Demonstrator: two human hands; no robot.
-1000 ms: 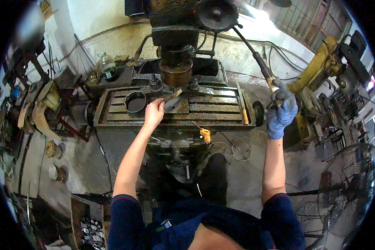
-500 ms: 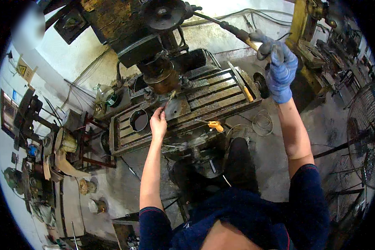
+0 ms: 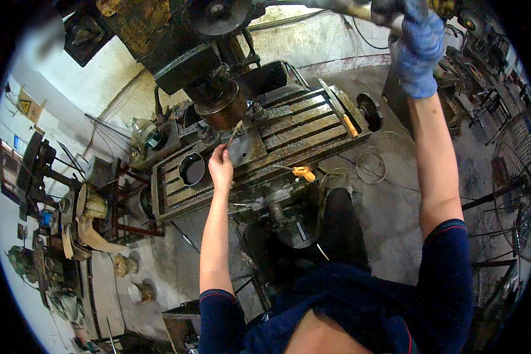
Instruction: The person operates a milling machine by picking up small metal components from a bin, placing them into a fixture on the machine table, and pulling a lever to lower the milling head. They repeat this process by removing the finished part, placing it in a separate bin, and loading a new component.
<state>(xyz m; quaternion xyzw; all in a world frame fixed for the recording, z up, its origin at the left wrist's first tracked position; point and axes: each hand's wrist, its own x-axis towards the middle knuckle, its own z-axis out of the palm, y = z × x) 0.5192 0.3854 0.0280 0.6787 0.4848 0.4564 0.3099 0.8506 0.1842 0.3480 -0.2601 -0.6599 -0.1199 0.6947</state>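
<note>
My bare left hand [image 3: 220, 169] is closed on a thin brush [image 3: 235, 134], its tip pointing up towards the machine spindle [image 3: 221, 106]. Under the brush lies a flat metal plate [image 3: 248, 150] on the slotted machine table [image 3: 301, 127]. Just left of that hand stands a dark round pot [image 3: 192, 169] with dark contents. High on the right, my right hand [image 3: 420, 50], in a blue-grey glove, is closed round the end of a long lever [image 3: 360, 8]. The glove hides part of its grip.
A yellow-handled file [image 3: 341, 112] lies on the table's right part. At the front edge sits a yellow air gun [image 3: 304, 172], with a coiled hose [image 3: 371, 165] beyond it. A handwheel [image 3: 369, 112] juts from the table's right end; a large fan [image 3: 516, 189] stands at right.
My right hand has moved up and slightly right, its fingers now round the lever, which has swung upward in view. The left hand still holds the brush near the spindle.
</note>
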